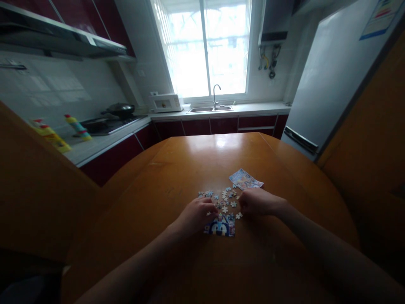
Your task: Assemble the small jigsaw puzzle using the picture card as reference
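A partly assembled jigsaw puzzle (220, 228), showing a blue cartoon dog's face, lies flat on the wooden table. Loose jigsaw pieces (225, 209) are scattered just beyond its upper edge. My left hand (199, 212) rests at the puzzle's upper left, fingers bent and thumb apart from the forefinger, with small pieces by the fingertips. On the right of the loose pieces, my right hand (257, 202) is closed, its fingertips turned down and hidden; whatever it pinches cannot be seen. Behind that hand lies a printed picture sheet (245, 179), its near edge partly covered.
The round-ended wooden table (152, 194) fills the foreground. Beyond it are a counter with a sink (210, 109), a microwave (166, 103) and a wok (120, 109) on the stove. Bottles (78, 128) stand at left; a fridge (325, 76) is at right.
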Tool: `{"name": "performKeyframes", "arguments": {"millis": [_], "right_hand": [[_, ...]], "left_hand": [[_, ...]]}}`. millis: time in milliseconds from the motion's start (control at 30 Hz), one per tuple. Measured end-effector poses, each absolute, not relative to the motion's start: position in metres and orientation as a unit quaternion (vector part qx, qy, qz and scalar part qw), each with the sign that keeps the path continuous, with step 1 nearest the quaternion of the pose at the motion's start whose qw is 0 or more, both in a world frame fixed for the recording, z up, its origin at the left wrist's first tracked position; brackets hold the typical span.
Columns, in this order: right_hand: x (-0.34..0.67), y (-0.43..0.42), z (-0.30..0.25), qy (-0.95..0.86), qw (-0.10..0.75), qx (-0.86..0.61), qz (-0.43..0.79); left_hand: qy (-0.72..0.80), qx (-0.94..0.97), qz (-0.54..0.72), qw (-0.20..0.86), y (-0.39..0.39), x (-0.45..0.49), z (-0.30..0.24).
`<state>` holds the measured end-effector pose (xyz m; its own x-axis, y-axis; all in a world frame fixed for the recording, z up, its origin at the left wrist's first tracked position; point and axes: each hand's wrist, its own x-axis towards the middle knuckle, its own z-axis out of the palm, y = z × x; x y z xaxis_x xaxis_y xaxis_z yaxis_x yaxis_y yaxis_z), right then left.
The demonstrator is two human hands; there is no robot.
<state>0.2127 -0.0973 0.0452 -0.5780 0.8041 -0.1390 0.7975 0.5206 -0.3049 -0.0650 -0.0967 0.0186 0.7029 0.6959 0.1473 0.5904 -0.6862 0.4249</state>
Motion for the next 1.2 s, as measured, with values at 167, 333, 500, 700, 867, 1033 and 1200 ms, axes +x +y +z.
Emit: {"name": "performKeyframes", "arguments": {"millis": [167,333,500,700,867,1033,1200], "right_hand": [[0.216,-0.096,0.055,-0.853,0.08,-0.505,0.107],[0.195,-0.11,0.05,-0.857,0.104,-0.482,0.148],[0.163,-0.134,0.033,-0.885,0.083,-0.434,0.148],[0.161,-0.134,0.023,-0.871,0.092,-0.454,0.165],[0.169,-0.118,0.011,-0.85,0.135,-0.475,0.184],[0.172,-0.106,0.005,-0.814,0.211,-0.492,0.226],[0.174,-0.102,0.005,-0.83,0.244,-0.452,0.217]], "left_hand": [[0.369,0.901,0.062,0.22,-0.109,-0.075,0.042],[0.423,0.87,0.022,0.251,-0.114,-0.072,0.049],[0.449,0.845,0.025,0.288,-0.112,-0.07,0.039],[0.449,0.84,0.034,0.305,-0.113,-0.069,0.039],[0.454,0.834,0.026,0.312,-0.112,-0.073,0.036],[0.44,0.845,0.033,0.303,-0.109,-0.074,0.032],[0.435,0.851,0.027,0.294,-0.111,-0.071,0.036]]}}
